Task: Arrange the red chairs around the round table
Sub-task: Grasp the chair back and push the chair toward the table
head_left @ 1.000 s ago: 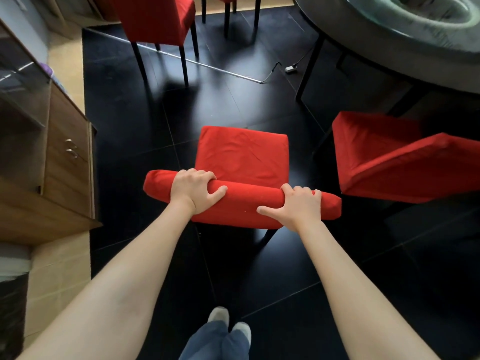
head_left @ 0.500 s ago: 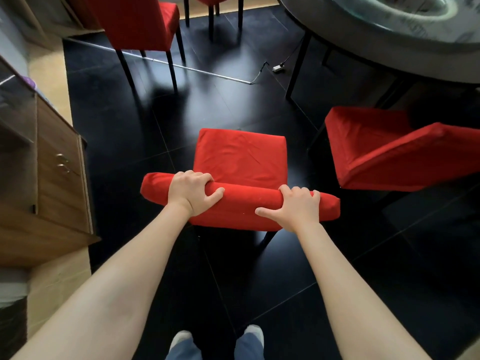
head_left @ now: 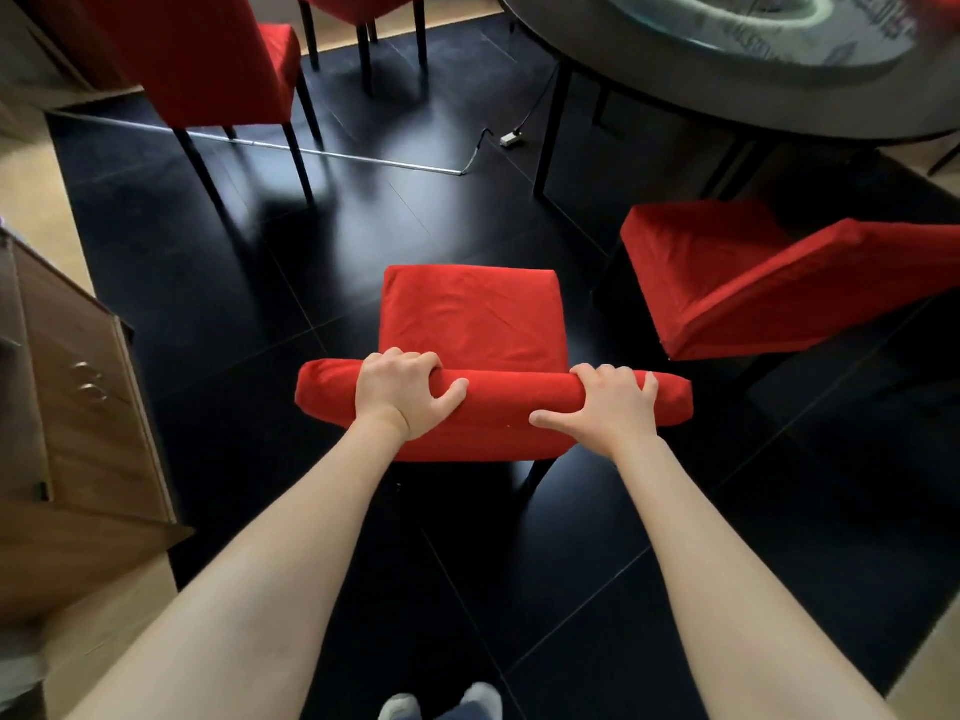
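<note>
A red fabric chair (head_left: 470, 314) stands right in front of me on the black floor, its seat facing away. My left hand (head_left: 402, 394) grips the left part of its backrest top, and my right hand (head_left: 610, 407) grips the right part. The round table (head_left: 737, 90) with a glass top fills the upper right. A second red chair (head_left: 753, 283) stands at the right, next to the table's edge. A third red chair (head_left: 208, 59) is at the upper left, and a fourth red chair (head_left: 358, 2) shows partly at the top.
A wooden cabinet (head_left: 78, 407) with round handles lines the left side. A cable and a small white plug (head_left: 509, 139) lie on the floor near the table leg (head_left: 550, 132). A metal strip (head_left: 337, 155) crosses the floor. My feet show at the bottom.
The held chair and my hands have shifted forward toward the table, and the other chairs and the table appear closer. My grip on the backrest is unchanged.
</note>
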Demonstrator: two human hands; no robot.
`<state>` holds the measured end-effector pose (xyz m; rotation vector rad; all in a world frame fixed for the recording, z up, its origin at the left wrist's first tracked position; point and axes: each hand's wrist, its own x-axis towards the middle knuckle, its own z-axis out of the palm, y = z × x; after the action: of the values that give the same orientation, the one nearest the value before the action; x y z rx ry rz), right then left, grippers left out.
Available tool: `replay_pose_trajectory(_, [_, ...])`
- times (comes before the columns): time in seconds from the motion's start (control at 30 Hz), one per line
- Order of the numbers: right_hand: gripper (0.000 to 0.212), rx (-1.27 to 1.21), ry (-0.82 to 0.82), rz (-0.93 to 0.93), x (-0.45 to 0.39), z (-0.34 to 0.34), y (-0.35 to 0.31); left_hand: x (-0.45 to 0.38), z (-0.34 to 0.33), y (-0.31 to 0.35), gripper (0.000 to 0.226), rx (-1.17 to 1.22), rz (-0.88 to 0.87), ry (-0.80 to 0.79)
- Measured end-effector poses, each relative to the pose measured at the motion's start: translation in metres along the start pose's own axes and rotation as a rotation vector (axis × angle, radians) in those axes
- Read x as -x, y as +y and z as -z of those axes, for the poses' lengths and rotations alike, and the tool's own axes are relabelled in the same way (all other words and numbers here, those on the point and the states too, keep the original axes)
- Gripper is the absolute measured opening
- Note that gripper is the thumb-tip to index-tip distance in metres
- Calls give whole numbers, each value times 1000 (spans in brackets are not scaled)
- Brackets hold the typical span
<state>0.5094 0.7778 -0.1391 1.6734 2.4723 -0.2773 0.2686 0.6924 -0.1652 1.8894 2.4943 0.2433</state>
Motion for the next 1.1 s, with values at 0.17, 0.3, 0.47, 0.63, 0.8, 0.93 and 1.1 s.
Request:
replay_pose_trajectory(0.17, [105,5,11,-7,-11,-1,-12,-15,2,-13,71,-14,-7,-3])
replay_pose_trajectory(0.3, [109,-36,26,-14,-24,-2,-21,-30,1,-26,74,-21,-7,0])
replay_pose_trajectory(0.47, [105,-41,7,-29,-41,-1,-30,-50,3,-37,79,-23,-18,-2])
replay_pose_trajectory(0.63, [104,-66,7,-61,-63,4,-45,-76,5,-52,81,-34,-43,-17])
replay_pose_trajectory(0.8, [101,-78,5,-119,-86,7,-61,-107,3,-70,78,-28,-77,-27])
replay_pose_trajectory(0.93, [96,-81,16,-156,-105,10,-70,-129,1,-79,76,-23,-103,-36])
replay_pose_trajectory(1.1, [92,-99,17,-183,-125,14,-73,-152,1,-85,75,-12,-126,-53])
